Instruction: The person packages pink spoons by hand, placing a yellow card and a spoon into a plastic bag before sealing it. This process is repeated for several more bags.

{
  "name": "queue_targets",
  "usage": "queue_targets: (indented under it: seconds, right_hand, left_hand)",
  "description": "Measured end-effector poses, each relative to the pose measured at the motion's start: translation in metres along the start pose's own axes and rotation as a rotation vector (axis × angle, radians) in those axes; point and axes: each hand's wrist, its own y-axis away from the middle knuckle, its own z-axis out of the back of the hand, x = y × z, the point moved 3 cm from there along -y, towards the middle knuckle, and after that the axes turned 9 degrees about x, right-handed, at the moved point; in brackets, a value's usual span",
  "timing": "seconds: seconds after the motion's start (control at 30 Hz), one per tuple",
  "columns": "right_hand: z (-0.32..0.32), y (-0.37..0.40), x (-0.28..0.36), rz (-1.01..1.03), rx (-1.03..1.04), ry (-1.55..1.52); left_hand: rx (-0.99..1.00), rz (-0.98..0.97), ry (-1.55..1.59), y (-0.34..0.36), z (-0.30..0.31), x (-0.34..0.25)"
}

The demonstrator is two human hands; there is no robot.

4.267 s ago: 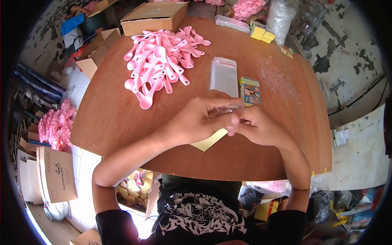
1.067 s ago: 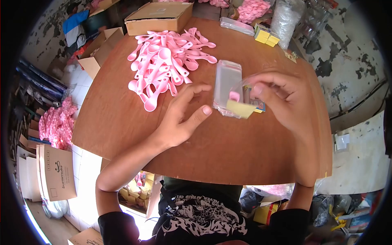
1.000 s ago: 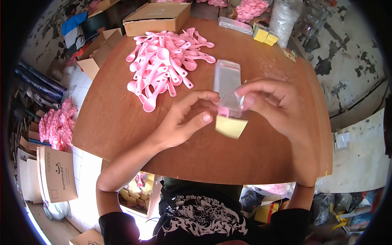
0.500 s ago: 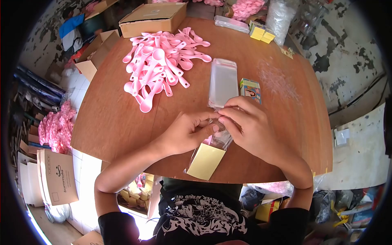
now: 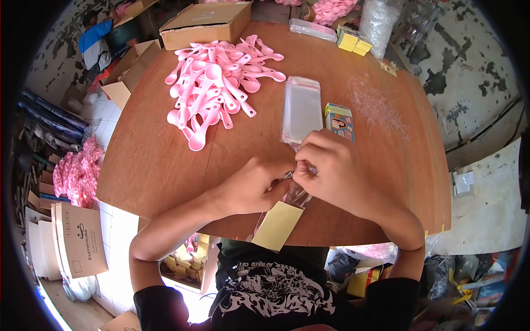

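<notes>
Both hands meet over the front of the wooden table (image 5: 149, 160), closed on a clear plastic bag (image 5: 298, 196). A plain yellow card (image 5: 277, 224) lies in or against its lower part, near the table edge. My left hand (image 5: 256, 185) pinches the bag's gathered top from the left. Fingers curled, my right hand (image 5: 329, 172) grips the same top from the right. Something small and shiny shows between the fingertips, too small to name. Just beyond the hands lie a stack of clear plastic bags (image 5: 301, 107) and a small printed box (image 5: 339, 122).
Pink measuring spoons (image 5: 212, 83) form a large pile at the table's left. Behind them stands a cardboard box (image 5: 205, 25). Thin clear plastic strips (image 5: 378, 107) lie at the right. Small yellow boxes (image 5: 353, 42) sit at the back. Another person (image 5: 96, 43) is at far left.
The fingers of both hands have curled tighter at the bag's top, and the right hand has turned. The bag and yellow card have shifted slightly toward me.
</notes>
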Motion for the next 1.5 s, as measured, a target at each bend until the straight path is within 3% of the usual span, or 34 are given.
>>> queue_targets:
  seconds: [0.03,0.1,0.13,0.2,0.27,0.33,0.4,0.43,0.5,0.53,0.6,0.67,0.7,0.77,0.87,0.9,1.0,1.2,1.5]
  right_hand:
    - [0.003,-0.001,-0.001,0.0,-0.001,0.001]
    - [0.012,-0.001,-0.011,-0.195,0.005,-0.449]
    - [0.015,0.0,-0.016,-0.192,0.006,-0.447]
    - [0.027,0.004,-0.034,-0.215,-0.161,-0.764]
    - [0.061,0.006,-0.054,-0.325,-0.224,-0.912]
    - [0.098,0.006,-0.089,-0.2,-0.256,-1.086]
    - [0.129,0.012,-0.126,-0.058,-0.186,-1.22]
    - [0.135,0.019,-0.161,-0.06,-0.187,-1.216]
    - [0.108,0.042,-0.233,-0.47,-0.084,-1.253]
    - [0.097,0.051,-0.237,-0.476,-0.089,-1.253]
    - [0.082,0.065,-0.24,-0.686,-0.233,-0.532]
    - [0.072,0.062,-0.226,-0.808,-0.333,0.206]
    - [0.063,0.057,-0.214,-0.804,-0.322,0.201]
    - [0.048,0.045,-0.169,-0.529,-0.492,-0.154]
    - [0.02,0.029,-0.089,-0.356,-0.079,-0.702]
    - [0.013,0.028,-0.067,-0.455,0.149,-0.875]
    - [-0.011,0.029,-0.035,-0.5,0.213,-1.068]
    - [-0.025,0.034,-0.033,-0.487,0.031,-1.164]
    - [-0.031,0.045,-0.042,-0.451,-0.104,-1.12]
  left_hand:
    - [0.0,-0.001,-0.001,0.0,-0.001,0.002]
    - [-0.097,-0.107,0.027,0.001,-0.001,0.003]
    - [-0.1,-0.109,0.026,0.003,-0.001,0.002]
    - [-0.116,-0.049,0.147,0.008,0.001,0.001]
    - [-0.188,-0.144,0.154,0.008,0.005,0.002]
    - [-0.329,-0.108,0.464,0.007,0.009,0.004]
    - [-0.324,-0.066,0.391,0.007,0.014,0.014]
    - [-0.356,-0.053,0.366,0.006,0.015,0.014]
    - [-0.39,-0.039,0.345,0.005,0.013,0.015]
    - [-0.383,-0.039,0.36,0.004,0.01,0.017]
    - [-0.38,-0.044,0.382,0.0,0.011,0.022]
    - [-0.363,-0.011,0.362,0.001,0.017,0.016]
    - [-0.33,0.032,0.343,0.002,0.016,0.015]
    - [-0.322,0.04,0.356,0.001,0.013,0.02]
    - [-0.31,0.044,0.375,-0.002,0.013,0.023]
    - [-0.305,0.054,0.385,-0.002,0.011,0.024]
    - [-0.329,0.011,0.442,-0.003,0.011,0.024]
    - [-0.228,0.032,0.639,-0.003,0.013,0.03]
    - [-0.263,0.096,0.593,-0.005,0.012,0.043]
